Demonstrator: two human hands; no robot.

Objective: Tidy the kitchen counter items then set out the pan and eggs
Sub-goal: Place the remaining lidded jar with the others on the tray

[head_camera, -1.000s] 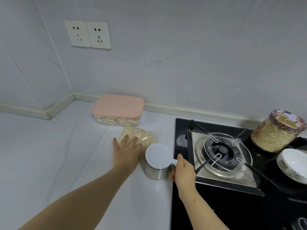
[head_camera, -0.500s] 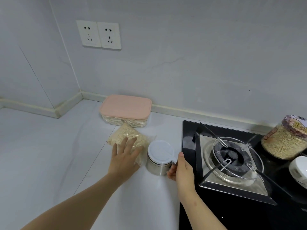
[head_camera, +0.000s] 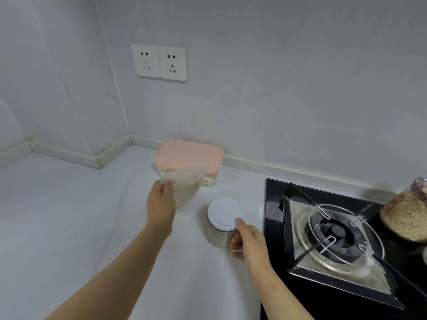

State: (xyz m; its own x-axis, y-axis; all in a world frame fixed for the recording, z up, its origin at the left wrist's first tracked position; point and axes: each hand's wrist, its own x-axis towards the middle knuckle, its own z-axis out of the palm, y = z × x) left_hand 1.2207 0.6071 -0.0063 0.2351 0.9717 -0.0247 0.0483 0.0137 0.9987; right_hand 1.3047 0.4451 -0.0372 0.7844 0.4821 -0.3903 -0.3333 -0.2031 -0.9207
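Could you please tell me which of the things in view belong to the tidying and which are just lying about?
In the job: plastic bag of grains, pinched by the left hand; steel canister, gripped by the right hand.
Lying about: pink-lidded box; grain jar; gas burner; wall sockets.

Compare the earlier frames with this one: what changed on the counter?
The left hand, earlier flat on the bag of grains, now pinches its top and has raised it in front of the pink-lidded box. The right hand stays on the handle of the steel canister; canister, box and stove have not moved.
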